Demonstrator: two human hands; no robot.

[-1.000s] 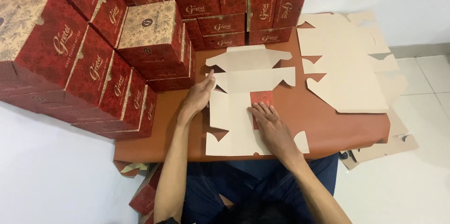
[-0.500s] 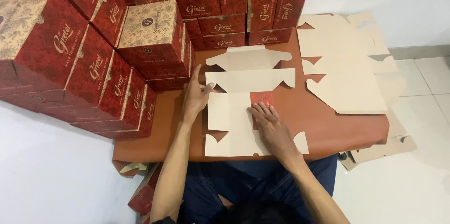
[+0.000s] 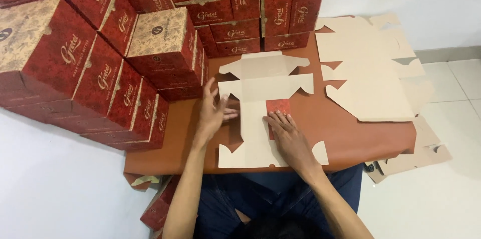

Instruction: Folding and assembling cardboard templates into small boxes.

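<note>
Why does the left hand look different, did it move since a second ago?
Yes. The left hand slid down toward the person, away from the stacked red boxes, and the flat cardboard blank's left flap is folded inward.

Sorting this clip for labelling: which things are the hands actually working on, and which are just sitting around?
In hand:
- flat box blank, part folded, under both hands
- left hand at its left flap
- right hand pressing its middle

Lying about:
- stack of flat blanks
- finished red boxes
- brown table

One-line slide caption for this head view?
Left hand folds a side flap of a flat cardboard box blank while right hand presses it onto a brown table beside stacked red boxes.
</note>
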